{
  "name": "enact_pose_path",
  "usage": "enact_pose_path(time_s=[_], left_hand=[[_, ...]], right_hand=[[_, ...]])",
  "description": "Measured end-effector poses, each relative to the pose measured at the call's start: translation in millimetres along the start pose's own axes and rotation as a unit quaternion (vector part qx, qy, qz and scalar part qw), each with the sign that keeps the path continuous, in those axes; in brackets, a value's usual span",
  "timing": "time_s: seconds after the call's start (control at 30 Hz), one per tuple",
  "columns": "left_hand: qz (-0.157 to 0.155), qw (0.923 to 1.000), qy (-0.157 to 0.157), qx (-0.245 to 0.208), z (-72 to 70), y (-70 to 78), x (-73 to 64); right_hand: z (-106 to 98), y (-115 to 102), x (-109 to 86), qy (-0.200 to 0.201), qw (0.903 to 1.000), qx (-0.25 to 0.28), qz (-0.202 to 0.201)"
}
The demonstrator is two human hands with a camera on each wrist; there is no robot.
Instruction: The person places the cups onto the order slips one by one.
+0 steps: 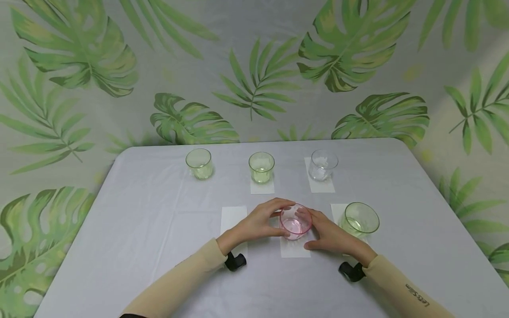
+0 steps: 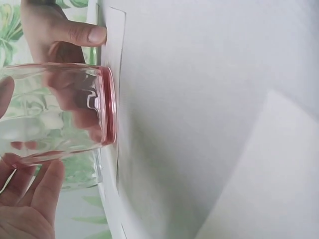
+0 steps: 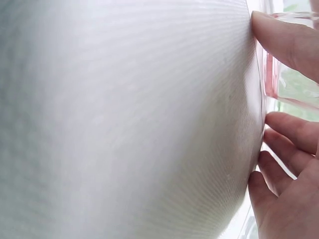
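A pink-tinted glass (image 1: 296, 221) stands upright over a white paper strip (image 1: 295, 249) near the middle of the table. My left hand (image 1: 260, 220) holds it from the left, thumb at the near side and fingers round the far rim. Close against its right side is my right hand (image 1: 332, 234), fingers behind the glass and thumb apart from it, low by the paper. Through the clear wall of the glass (image 2: 75, 109), the left wrist view shows the right fingers. In the right wrist view, the right thumb (image 3: 289, 45) and loosely bent fingertips reach the paper's level.
A green-tinted glass (image 1: 361, 219) stands just right of the right hand, partly over another strip. Along the back are two green-tinted glasses (image 1: 199, 164) (image 1: 261, 168) and a clear glass (image 1: 323, 165). Another paper strip (image 1: 233, 218) lies by the left wrist.
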State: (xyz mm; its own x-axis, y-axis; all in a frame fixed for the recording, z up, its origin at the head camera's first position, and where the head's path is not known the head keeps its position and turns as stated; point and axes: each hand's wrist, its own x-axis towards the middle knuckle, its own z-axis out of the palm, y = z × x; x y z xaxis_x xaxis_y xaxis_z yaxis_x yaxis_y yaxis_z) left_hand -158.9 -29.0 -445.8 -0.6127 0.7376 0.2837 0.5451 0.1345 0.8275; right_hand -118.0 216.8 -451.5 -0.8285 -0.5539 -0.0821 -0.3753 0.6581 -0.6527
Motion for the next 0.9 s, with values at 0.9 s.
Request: enact_pose_path(time_s=[0.9], left_hand=[[-0.009,0.9976,0.067,0.014,-40.6,-0.8,-27.2]], right_hand=[[-4,-8,-2.5,0.064,0.9976,0.019,-0.019]])
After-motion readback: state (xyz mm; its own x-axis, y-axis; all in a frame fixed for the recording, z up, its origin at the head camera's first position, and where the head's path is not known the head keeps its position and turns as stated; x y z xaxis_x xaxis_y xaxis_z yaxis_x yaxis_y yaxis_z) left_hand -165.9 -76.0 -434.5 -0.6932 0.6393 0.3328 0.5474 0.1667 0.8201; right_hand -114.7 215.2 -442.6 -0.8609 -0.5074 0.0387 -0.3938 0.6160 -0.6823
